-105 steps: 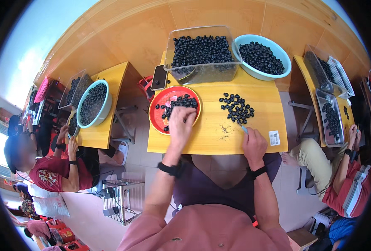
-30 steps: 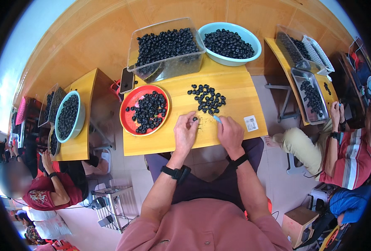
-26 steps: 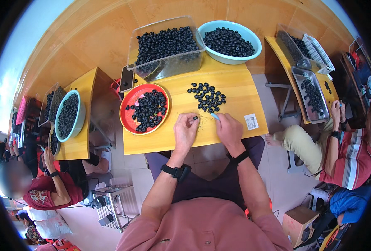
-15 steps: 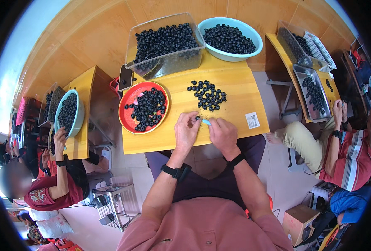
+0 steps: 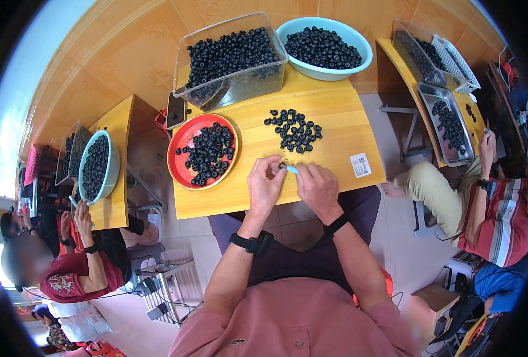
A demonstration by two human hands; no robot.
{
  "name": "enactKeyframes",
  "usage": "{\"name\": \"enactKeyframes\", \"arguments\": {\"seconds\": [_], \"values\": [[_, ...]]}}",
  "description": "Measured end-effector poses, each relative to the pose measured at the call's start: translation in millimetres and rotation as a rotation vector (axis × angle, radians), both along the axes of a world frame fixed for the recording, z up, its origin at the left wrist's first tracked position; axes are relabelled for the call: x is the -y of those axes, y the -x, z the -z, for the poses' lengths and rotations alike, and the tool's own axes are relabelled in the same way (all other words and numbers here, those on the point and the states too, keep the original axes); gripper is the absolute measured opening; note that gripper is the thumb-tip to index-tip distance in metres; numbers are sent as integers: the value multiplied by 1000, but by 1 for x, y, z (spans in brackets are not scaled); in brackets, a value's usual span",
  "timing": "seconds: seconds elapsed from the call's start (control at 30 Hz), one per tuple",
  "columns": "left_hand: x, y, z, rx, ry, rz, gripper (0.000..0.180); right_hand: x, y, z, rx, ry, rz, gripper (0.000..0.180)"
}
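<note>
Over the near edge of the yellow wooden table (image 5: 335,128), my two hands meet. My left hand (image 5: 265,183) pinches a small round black part (image 5: 282,166) between thumb and fingertips. A light blue tool (image 5: 292,169) is gripped in my right hand (image 5: 317,185), its end against that part; the tip is too small to make out. Just beyond my fingers lies a loose group of black ring-like parts (image 5: 294,130) with holes in their middles. To the left of my left hand, a red round tray (image 5: 176,168) holds many more of them.
At the table's back stand a clear plastic bin (image 5: 240,95) and a light blue basin (image 5: 329,74), both filled with black parts. A phone (image 5: 176,111) lies beside the bin. People work at side tables, one by another blue basin (image 5: 114,172), one near a metal tray (image 5: 454,159).
My hands keep the same hold, with only slight finger movement at the part. The view has shifted a little. The left co-worker's hand has dropped lower, away from the basin's rim.
</note>
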State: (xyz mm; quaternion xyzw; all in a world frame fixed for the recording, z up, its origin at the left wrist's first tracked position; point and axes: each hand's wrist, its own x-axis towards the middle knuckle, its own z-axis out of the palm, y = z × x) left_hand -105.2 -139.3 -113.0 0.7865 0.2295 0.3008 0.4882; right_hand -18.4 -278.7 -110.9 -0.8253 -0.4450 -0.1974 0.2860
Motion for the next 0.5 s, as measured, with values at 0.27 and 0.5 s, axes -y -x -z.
{"name": "enactKeyframes", "arguments": {"seconds": [0.27, 0.5], "values": [[0, 1, 6, -26, 66, -6, 33, -1, 0, 0, 2, 10, -7, 9], [-5, 1, 16, 81, 213, 11, 33, -3, 0, -4, -22, 30, 55, 10]]}}
